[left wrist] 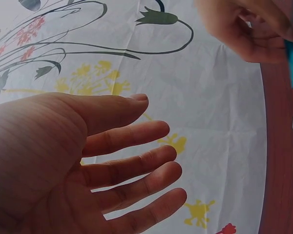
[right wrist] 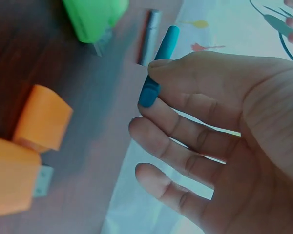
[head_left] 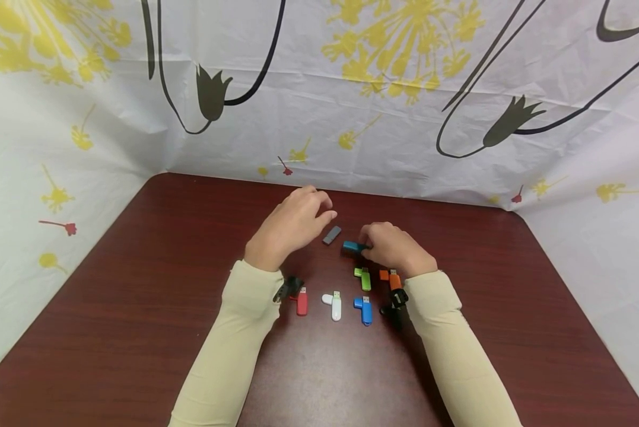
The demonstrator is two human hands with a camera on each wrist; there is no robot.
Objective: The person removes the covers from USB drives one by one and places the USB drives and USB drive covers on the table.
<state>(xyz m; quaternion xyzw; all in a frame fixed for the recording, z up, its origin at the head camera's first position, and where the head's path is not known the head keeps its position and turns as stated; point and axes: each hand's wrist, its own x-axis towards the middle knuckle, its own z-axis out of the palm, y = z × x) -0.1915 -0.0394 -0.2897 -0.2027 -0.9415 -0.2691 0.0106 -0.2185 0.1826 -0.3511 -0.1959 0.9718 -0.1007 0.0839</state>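
Note:
My right hand (head_left: 394, 248) pinches a teal USB flash drive (right wrist: 167, 43) between thumb and fingers, its other fingers extended in the right wrist view. In the head view that drive is over the table, just right of a grey USB stick (head_left: 331, 235). My left hand (left wrist: 53, 146) hovers to the left of the grey stick, fingers spread and loosely bent, holding nothing. Nearest below my right hand are a green USB drive (head_left: 365, 280) and an orange USB drive (head_left: 394, 280), each with its cap off beside it.
Closer to me lie a red USB drive (head_left: 302, 302), a white USB drive (head_left: 336, 307) and a blue USB drive (head_left: 366, 311) in a row. The dark red-brown table (head_left: 111, 284) meets a flower-patterned white sheet (head_left: 319, 89) at the back and sides.

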